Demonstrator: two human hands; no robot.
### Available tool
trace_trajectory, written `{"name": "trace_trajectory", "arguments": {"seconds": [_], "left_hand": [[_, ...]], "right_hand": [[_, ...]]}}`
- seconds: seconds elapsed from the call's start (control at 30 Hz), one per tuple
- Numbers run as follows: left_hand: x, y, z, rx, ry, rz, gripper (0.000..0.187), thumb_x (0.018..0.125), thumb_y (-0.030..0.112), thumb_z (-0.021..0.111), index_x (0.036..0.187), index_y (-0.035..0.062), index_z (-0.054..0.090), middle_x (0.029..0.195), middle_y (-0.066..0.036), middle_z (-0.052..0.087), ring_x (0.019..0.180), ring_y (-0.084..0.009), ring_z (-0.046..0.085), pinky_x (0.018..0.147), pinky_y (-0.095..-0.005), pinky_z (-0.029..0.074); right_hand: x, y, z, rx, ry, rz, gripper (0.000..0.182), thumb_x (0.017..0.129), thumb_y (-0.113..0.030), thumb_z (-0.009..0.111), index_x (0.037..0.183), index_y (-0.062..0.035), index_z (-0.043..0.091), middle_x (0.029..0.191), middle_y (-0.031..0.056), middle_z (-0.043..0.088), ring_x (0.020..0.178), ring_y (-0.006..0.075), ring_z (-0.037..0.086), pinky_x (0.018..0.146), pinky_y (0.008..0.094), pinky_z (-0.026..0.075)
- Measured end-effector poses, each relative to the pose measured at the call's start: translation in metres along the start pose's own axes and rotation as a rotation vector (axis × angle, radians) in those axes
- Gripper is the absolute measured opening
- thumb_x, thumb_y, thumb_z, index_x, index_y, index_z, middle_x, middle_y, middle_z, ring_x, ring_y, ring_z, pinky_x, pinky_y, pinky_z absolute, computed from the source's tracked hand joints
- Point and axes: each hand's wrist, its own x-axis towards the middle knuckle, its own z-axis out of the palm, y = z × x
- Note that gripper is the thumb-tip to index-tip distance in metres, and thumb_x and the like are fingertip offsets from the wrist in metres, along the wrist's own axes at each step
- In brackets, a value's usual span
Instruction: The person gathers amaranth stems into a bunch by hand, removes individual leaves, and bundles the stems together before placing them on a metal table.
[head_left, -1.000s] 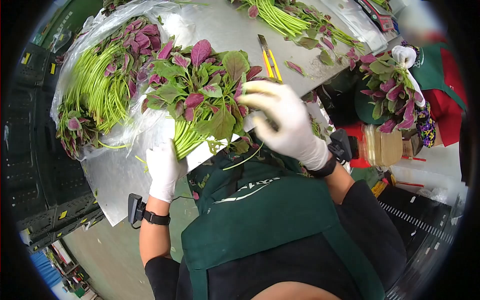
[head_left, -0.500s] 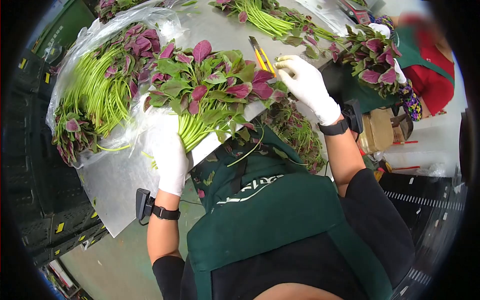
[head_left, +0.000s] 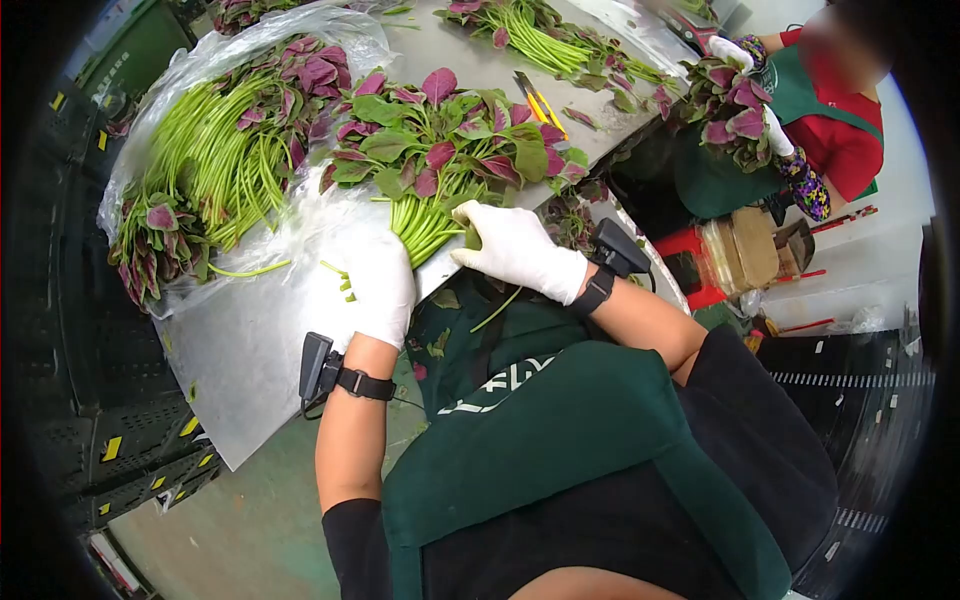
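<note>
A bunch of red-and-green amaranth [head_left: 440, 145] lies on the metal table [head_left: 250, 340] with its green stems pointing toward me. My left hand [head_left: 382, 285], in a white glove, grips the cut ends of those stems. My right hand [head_left: 512, 245], also gloved, closes around the same stems just to the right, at the table's edge. Each wrist carries a black band with a small device.
A large pile of amaranth [head_left: 215, 150] lies on a clear plastic sheet at the left. A yellow utility knife [head_left: 537, 100] and more greens [head_left: 545, 40] lie farther back. A co-worker in a red top holds another bunch [head_left: 735, 105] at the right. Black crates [head_left: 70, 330] stand left.
My right hand came back from near the yellow knife and now clasps the stems beside my left hand. The bunch has shifted slightly right on the table.
</note>
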Motion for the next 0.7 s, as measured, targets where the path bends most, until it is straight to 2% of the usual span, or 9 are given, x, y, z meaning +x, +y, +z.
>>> {"name": "trace_trajectory", "arguments": {"seconds": [0.07,0.1,0.13,0.23,0.27,0.37,0.4,0.53,0.7], "left_hand": [[-0.001,0.001,-0.005,-0.029,0.080,0.040,0.008,0.079,0.008,0.053,0.078,0.0026,0.059,0.072,-0.016,0.063,0.071,-0.0303,0.061,0.076,-0.0467,0.043],[0.000,0.002,-0.011,-0.010,0.062,0.051,0.008,0.079,0.008,0.053,0.078,0.0030,0.059,0.070,-0.015,0.063,0.070,-0.0300,0.061,0.075,-0.0468,0.043],[0.001,0.003,-0.016,0.009,0.045,0.061,0.007,0.079,0.008,0.053,0.079,0.0034,0.059,0.069,-0.015,0.063,0.069,-0.0297,0.062,0.075,-0.0468,0.043],[0.000,0.002,-0.013,0.064,0.075,0.087,0.006,0.080,0.008,0.054,0.079,0.0047,0.059,0.066,-0.013,0.063,0.067,-0.0288,0.062,0.076,-0.0469,0.043],[-0.001,0.002,-0.010,0.084,0.101,0.096,0.006,0.080,0.008,0.054,0.079,0.0051,0.059,0.066,-0.013,0.063,0.066,-0.0285,0.062,0.076,-0.0469,0.043],[-0.001,0.004,-0.010,0.035,0.008,0.038,0.006,0.080,0.008,0.053,0.080,0.0055,0.059,0.067,-0.014,0.064,0.067,-0.0282,0.062,0.076,-0.0476,0.043],[-0.001,0.003,-0.010,0.037,0.023,0.049,0.006,0.080,0.008,0.054,0.081,0.0048,0.059,0.067,-0.014,0.064,0.067,-0.0288,0.062,0.076,-0.0479,0.043],[-0.003,-0.002,-0.012,-0.015,0.089,0.085,0.010,0.080,0.006,0.053,0.086,0.0014,0.060,0.069,-0.015,0.063,0.069,-0.0318,0.062,0.076,-0.0485,0.043],[-0.002,-0.006,-0.019,-0.063,0.052,0.085,0.014,0.080,0.006,0.053,0.089,-0.0013,0.061,0.076,-0.018,0.063,0.076,-0.0358,0.061,0.077,-0.0476,0.044]], "right_hand": [[-0.001,-0.012,-0.003,-0.003,0.026,0.045,0.056,0.079,-0.037,0.070,0.127,-0.0125,0.052,0.099,0.0167,0.068,0.088,0.0351,0.067,0.078,0.0438,0.053],[-0.002,-0.016,-0.004,-0.004,0.039,0.069,0.057,0.080,-0.037,0.070,0.128,-0.0140,0.051,0.098,0.0164,0.068,0.086,0.0353,0.067,0.077,0.0442,0.053],[-0.001,-0.012,0.002,0.009,0.137,0.013,0.057,0.082,-0.037,0.067,0.132,-0.0174,0.048,0.089,0.0167,0.069,0.080,0.0353,0.067,0.073,0.0454,0.053],[0.002,-0.020,-0.006,-0.091,-0.043,0.035,0.058,0.084,-0.038,0.064,0.135,-0.0176,0.047,0.080,0.0160,0.068,0.077,0.0346,0.067,0.071,0.0463,0.053],[0.004,-0.017,0.000,-0.121,0.001,-0.018,0.044,0.086,-0.037,0.061,0.124,-0.0157,0.055,0.075,0.0148,0.067,0.074,0.0342,0.066,0.069,0.0455,0.052],[0.019,0.002,0.015,-0.178,-0.019,-0.088,0.029,0.085,-0.035,0.062,0.105,-0.0126,0.062,0.076,0.0136,0.067,0.073,0.0335,0.066,0.066,0.0441,0.052],[0.022,0.004,0.016,-0.154,0.013,-0.106,0.020,0.085,-0.030,0.062,0.090,-0.0106,0.061,0.073,0.0133,0.065,0.071,0.0332,0.066,0.064,0.0431,0.051],[0.026,0.014,0.007,-0.107,0.101,-0.267,0.015,0.085,-0.025,0.065,0.089,-0.0110,0.060,0.070,0.0124,0.062,0.069,0.0323,0.064,0.062,0.0420,0.050],[0.014,0.060,-0.036,-0.136,0.254,-0.192,0.015,0.084,-0.027,0.063,0.090,-0.0132,0.063,0.073,0.0107,0.065,0.070,0.0311,0.066,0.063,0.0424,0.051]]}}
